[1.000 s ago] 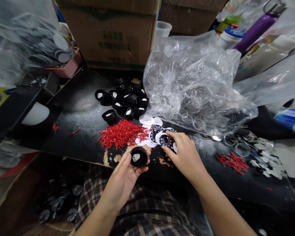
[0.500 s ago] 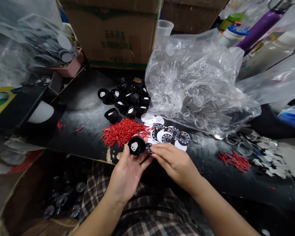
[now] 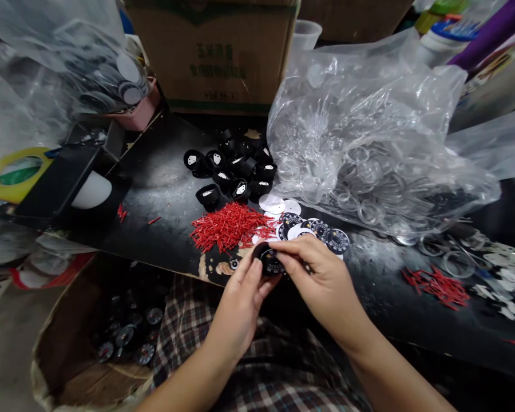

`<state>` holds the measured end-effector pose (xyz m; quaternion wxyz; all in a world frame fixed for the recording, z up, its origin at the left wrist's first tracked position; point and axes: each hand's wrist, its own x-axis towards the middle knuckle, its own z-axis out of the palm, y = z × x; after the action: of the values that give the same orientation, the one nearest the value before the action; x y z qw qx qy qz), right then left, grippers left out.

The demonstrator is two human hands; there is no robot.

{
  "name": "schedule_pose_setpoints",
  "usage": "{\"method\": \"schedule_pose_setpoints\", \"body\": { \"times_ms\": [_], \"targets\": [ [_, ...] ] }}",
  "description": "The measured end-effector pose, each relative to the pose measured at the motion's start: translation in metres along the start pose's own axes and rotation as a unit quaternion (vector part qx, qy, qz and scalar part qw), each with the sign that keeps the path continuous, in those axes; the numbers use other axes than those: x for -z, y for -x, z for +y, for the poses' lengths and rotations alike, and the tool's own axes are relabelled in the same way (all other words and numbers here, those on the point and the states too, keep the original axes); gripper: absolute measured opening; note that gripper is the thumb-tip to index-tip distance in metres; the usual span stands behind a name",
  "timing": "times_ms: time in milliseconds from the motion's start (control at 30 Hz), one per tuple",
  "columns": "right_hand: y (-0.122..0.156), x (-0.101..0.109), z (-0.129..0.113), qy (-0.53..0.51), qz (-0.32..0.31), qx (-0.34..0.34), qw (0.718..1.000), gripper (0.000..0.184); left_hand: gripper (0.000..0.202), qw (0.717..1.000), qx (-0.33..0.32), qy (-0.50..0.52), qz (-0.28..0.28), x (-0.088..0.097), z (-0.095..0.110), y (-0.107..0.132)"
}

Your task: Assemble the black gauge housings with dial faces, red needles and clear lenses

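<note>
My left hand (image 3: 240,300) is closed around a small round black cup-shaped housing (image 3: 258,250), its mouth tilted up and to the right. In my right hand (image 3: 326,286), thumb and fingers pinch a black dial disc (image 3: 273,264) with pale markings, which lies at the housing's mouth. Whether the disc is fully seated cannot be made out. Just beyond my hands is a heap of thin red pointers (image 3: 229,226). Right of it lie overlapping dial discs (image 3: 337,241), some white side up. Several more black housings (image 3: 208,195) with white pieces inside stand behind.
A clear plastic bag (image 3: 317,126) of transparent rings lies at the back right. Smaller red pointers (image 3: 435,288) and white flat parts (image 3: 504,280) are to the right. A cardboard box (image 3: 214,63) stands behind, yellow tape (image 3: 2,186) at left. Dial units fill a carton (image 3: 47,355) below.
My right hand has brought the dial disc from beside the housing onto its mouth. My left hand has turned the housing towards the right. The camera view has shifted slightly.
</note>
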<state>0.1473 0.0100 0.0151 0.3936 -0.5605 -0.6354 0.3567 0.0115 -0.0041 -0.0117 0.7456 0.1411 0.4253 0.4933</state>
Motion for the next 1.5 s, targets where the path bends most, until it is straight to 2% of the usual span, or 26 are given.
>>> {"method": "schedule_pose_setpoints", "body": {
  "times_ms": [67, 267, 500, 667, 767, 800, 867, 933, 1000, 1067, 1100, 1133, 1200, 1300, 1400, 1500],
  "targets": [
    [-0.003, -0.002, -0.003, 0.032, 0.000, 0.007, 0.999, 0.015, 0.028, 0.999, 0.000, -0.030, -0.025, 0.001, -0.002, 0.000],
    [-0.009, 0.000, 0.000, 0.064, -0.042, -0.052, 0.996, 0.005, 0.029, 0.994, -0.003, -0.092, -0.064, 0.009, -0.004, -0.002],
    [0.004, 0.000, 0.008, 0.005, -0.097, -0.099, 0.990, 0.010, 0.026, 0.990, 0.006, -0.119, -0.075, 0.013, -0.005, -0.001],
    [0.011, -0.007, 0.004, 0.018, -0.122, -0.036, 0.992, 0.020, 0.027, 0.983, -0.028, -0.175, -0.051, 0.026, 0.001, 0.005],
    [0.001, -0.008, 0.003, 0.021, -0.148, 0.004, 0.989, 0.017, 0.029, 0.980, -0.049, -0.191, -0.018, 0.034, 0.008, 0.006],
    [-0.004, -0.007, 0.004, 0.040, -0.147, 0.011, 0.988, 0.014, 0.029, 0.981, -0.051, -0.185, -0.004, 0.036, 0.010, 0.007],
    [-0.017, -0.008, 0.009, 0.143, -0.121, 0.016, 0.982, 0.013, 0.030, 0.986, -0.044, -0.158, 0.020, 0.038, 0.012, 0.007],
    [-0.030, -0.010, 0.014, 0.289, -0.085, 0.010, 0.953, 0.013, 0.031, 0.991, -0.035, -0.125, 0.030, 0.037, 0.012, 0.006],
    [-0.040, -0.014, 0.018, 0.398, -0.087, 0.008, 0.913, 0.012, 0.031, 0.994, -0.040, -0.100, 0.033, 0.034, 0.010, 0.006],
    [-0.047, -0.017, 0.020, 0.447, -0.101, 0.014, 0.889, 0.014, 0.029, 0.995, -0.053, -0.076, 0.044, 0.032, 0.010, 0.006],
    [-0.048, -0.018, 0.020, 0.453, -0.105, 0.018, 0.885, 0.015, 0.028, 0.995, -0.056, -0.063, 0.051, 0.031, 0.010, 0.005],
    [-0.047, -0.019, 0.019, 0.444, -0.107, 0.020, 0.889, 0.014, 0.028, 0.996, -0.057, -0.047, 0.057, 0.030, 0.010, 0.005],
    [-0.043, -0.018, 0.017, 0.374, -0.110, 0.020, 0.921, 0.011, 0.028, 0.998, -0.039, -0.006, 0.052, 0.028, 0.013, 0.004],
    [-0.031, -0.015, 0.013, 0.202, -0.112, 0.040, 0.972, 0.007, 0.025, 0.996, 0.048, 0.070, 0.007, 0.024, 0.018, 0.000],
    [-0.021, -0.012, 0.010, 0.129, -0.100, 0.066, 0.984, 0.005, 0.018, 0.988, 0.093, 0.122, -0.014, 0.020, 0.019, -0.005],
    [-0.017, -0.009, 0.009, 0.134, -0.088, 0.069, 0.985, 0.005, 0.018, 0.993, 0.047, 0.110, -0.007, 0.017, 0.016, -0.006]
  ]
}}
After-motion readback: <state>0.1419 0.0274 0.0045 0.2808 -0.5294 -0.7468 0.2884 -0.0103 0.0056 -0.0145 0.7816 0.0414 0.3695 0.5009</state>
